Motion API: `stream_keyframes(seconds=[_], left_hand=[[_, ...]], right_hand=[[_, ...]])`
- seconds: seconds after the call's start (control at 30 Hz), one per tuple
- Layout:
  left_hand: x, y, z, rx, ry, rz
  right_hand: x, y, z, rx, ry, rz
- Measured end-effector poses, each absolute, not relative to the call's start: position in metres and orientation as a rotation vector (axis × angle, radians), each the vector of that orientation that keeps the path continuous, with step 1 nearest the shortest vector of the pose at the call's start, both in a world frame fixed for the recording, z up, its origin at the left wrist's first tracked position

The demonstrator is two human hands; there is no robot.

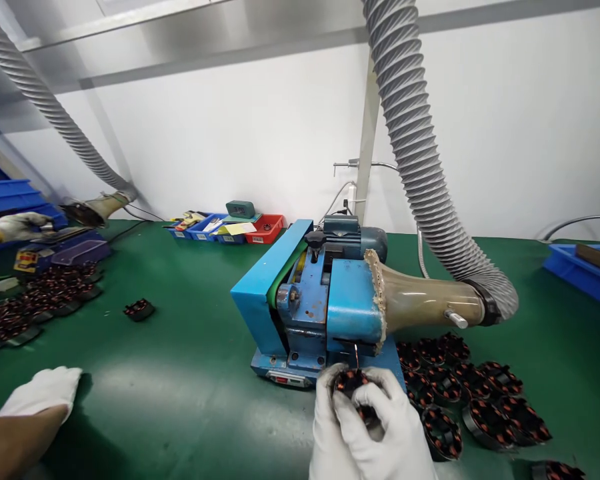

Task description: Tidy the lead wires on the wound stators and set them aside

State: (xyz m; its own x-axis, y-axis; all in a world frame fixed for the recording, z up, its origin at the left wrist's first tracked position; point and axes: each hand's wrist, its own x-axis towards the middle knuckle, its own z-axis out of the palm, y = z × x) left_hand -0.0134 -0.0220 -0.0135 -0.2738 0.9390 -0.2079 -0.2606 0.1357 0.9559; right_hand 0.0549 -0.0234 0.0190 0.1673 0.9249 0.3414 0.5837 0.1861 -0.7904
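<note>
Gloved left hand [325, 427] and right hand [400, 427] of a worker close together around a copper-wound ring [351, 381], held just below the front edge of a blue machine [355, 300], a thin wire [357, 357] standing up from it beside the hood. A slack or uneven grip could let the ring tilt and bend the wire against the metal; should the machine be running, which cannot be told, glove fabric near its opening could snag. A careless right elbow or wrist could also nudge the similar rings [487, 423] crowded just beside the machine's base.

Beneath it all spreads a glossy green counter [180, 380], catching light near its front. One lone ring [139, 311] lies between the machine and a heap of rings [45, 297] at left, where a co-worker's gloved hands [43, 393] appear. Ribbed gray hoses [410, 120] hang before a white wall [270, 133], the nearer one joined to a tan funnel [430, 300] at the machine. Small trays [266, 230] line the back; a blue bin [580, 277] sits far right.
</note>
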Motion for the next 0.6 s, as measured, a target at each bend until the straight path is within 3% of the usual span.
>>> stream_keyframes(seconds=[0.37,0.6], left_hand=[[-0.009,0.004,0.010,0.891,1.378,1.347],[-0.023,-0.024,0.007,1.015,1.427,1.227]], right_hand=[[0.055,0.000,0.035,-1.547,-1.469,0.523],[0.055,-0.030,0.022,-1.526,-1.469,0.474]])
